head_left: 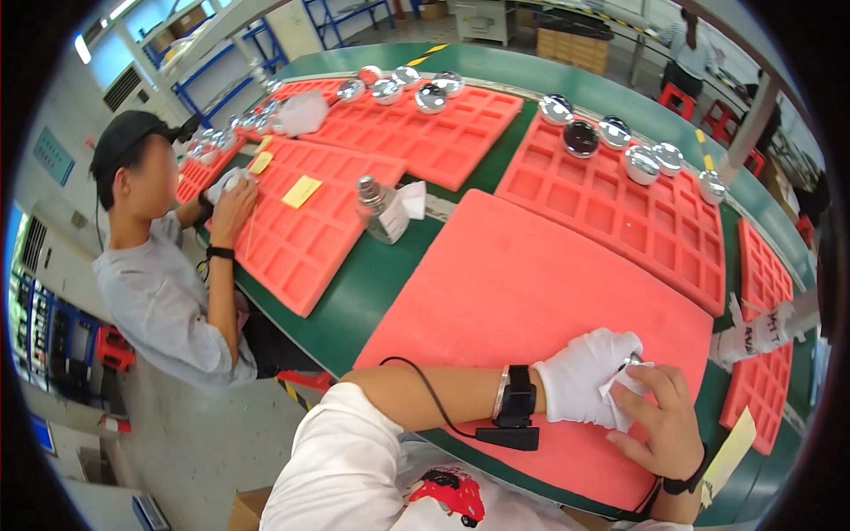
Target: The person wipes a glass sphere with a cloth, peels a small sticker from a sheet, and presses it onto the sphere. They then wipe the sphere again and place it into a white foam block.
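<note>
Red foam [531,283], shiny piece [632,360], long axis unclear

A shiny silver piece [632,360] sits in the grip of the person's gloved left hand [584,376], almost wholly covered. Only a small, bright, mirror-like patch shows at the top, between the glove and the bare right hand [660,420], so its full shape and tilt cannot be told. Against it lies a white cloth [609,388], thin and crumpled, with a loose corner standing out to the left under the fingertips of the right hand, which touch it. Both things are above the near right part of a flat pink foam sheet [531,292]; whether either touches the foam is hidden by the hands.
</note>
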{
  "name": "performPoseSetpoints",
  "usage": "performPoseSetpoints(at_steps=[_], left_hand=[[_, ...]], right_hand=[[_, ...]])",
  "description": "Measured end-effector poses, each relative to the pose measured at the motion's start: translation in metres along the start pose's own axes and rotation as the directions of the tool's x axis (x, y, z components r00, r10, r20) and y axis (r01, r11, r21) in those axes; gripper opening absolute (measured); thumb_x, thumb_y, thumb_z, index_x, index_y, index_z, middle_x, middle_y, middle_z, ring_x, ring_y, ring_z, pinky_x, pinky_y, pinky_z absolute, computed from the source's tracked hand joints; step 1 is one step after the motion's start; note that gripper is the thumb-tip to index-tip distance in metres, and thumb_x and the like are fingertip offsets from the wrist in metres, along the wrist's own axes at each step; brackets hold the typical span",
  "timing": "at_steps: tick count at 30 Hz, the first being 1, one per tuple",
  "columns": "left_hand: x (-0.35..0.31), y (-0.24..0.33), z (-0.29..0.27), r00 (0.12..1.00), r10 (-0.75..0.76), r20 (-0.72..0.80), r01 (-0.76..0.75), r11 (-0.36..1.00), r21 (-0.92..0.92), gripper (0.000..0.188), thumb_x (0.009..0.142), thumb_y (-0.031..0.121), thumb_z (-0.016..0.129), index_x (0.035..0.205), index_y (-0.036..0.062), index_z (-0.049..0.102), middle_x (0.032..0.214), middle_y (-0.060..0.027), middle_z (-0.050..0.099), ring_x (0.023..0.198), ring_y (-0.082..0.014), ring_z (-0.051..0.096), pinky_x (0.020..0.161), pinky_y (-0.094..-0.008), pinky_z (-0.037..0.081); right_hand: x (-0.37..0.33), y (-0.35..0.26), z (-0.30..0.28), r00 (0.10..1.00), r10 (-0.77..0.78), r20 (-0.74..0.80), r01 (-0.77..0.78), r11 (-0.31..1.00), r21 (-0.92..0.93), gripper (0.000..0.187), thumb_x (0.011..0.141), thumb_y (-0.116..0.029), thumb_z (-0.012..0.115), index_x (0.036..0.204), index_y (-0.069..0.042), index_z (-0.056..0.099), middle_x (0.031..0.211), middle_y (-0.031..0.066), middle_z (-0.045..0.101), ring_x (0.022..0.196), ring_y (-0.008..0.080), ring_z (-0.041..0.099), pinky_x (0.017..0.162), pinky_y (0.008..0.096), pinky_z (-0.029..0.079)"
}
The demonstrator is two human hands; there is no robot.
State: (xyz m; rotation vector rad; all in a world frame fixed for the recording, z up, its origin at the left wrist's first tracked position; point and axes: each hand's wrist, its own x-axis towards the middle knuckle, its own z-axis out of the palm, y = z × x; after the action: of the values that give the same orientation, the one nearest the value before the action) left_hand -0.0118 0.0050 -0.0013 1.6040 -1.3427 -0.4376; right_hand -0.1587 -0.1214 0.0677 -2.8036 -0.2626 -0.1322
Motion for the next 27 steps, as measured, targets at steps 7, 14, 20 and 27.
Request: performPoseSetpoints(at_steps=[7, 14, 20, 27], left_hand=[[0.014, -0.004, -0.007, 0.983, -0.105, 0.151, 0.118, 0.990, -0.075, 0.054, 0.062, 0.022, 0.082, 0.107, 0.0049, 0.059, 0.092, -0.0130, 0.062, 0.086, -0.0257, 0.064, 0.075, -0.0385, 0.052], [0.015, -0.014, 0.005, 0.998, -0.002, 0.068, 0.003, 1.000, -0.006, 0.054, 0.060, 0.031, 0.081, 0.103, 0.0073, 0.058, 0.091, -0.0101, 0.062, 0.081, -0.0298, 0.062, 0.072, -0.0419, 0.049], [0.013, -0.022, 0.023, 0.930, 0.354, 0.101, -0.367, 0.909, 0.198, 0.061, 0.057, 0.029, 0.083, 0.106, 0.0068, 0.055, 0.088, -0.0087, 0.063, 0.077, -0.0312, 0.062, 0.069, -0.0428, 0.049], [0.002, -0.012, 0.009, 0.956, -0.156, 0.248, 0.193, 0.972, -0.135, 0.090, 0.056, 0.018, 0.092, 0.129, -0.0004, 0.042, 0.115, -0.0125, 0.059, 0.111, -0.0233, 0.059, 0.092, -0.0368, 0.051]], right_hand=[[-0.009, 0.022, 0.006, 0.972, 0.233, -0.001, -0.230, 0.960, 0.161, 0.070, 0.070, -0.031, 0.079, 0.131, -0.006, 0.054, 0.127, 0.0178, 0.051, 0.113, 0.0373, 0.051, 0.094, 0.0446, 0.044], [-0.027, -0.004, 0.007, 0.997, 0.032, 0.069, -0.035, 0.999, 0.034, 0.085, 0.067, -0.042, 0.080, 0.137, -0.003, 0.049, 0.142, 0.0189, 0.045, 0.130, 0.0401, 0.044, 0.103, 0.0433, 0.041], [-0.020, 0.027, 0.025, 0.990, 0.120, -0.075, -0.098, 0.963, 0.249, 0.093, 0.065, -0.046, 0.082, 0.138, -0.001, 0.047, 0.140, 0.0184, 0.049, 0.125, 0.0407, 0.049, 0.101, 0.0438, 0.044], [-0.066, -0.001, 0.020, 0.903, 0.397, 0.163, -0.425, 0.771, 0.474, 0.095, 0.067, -0.048, 0.082, 0.139, 0.001, 0.045, 0.139, 0.0276, 0.046, 0.121, 0.0434, 0.052, 0.100, 0.0423, 0.044]])
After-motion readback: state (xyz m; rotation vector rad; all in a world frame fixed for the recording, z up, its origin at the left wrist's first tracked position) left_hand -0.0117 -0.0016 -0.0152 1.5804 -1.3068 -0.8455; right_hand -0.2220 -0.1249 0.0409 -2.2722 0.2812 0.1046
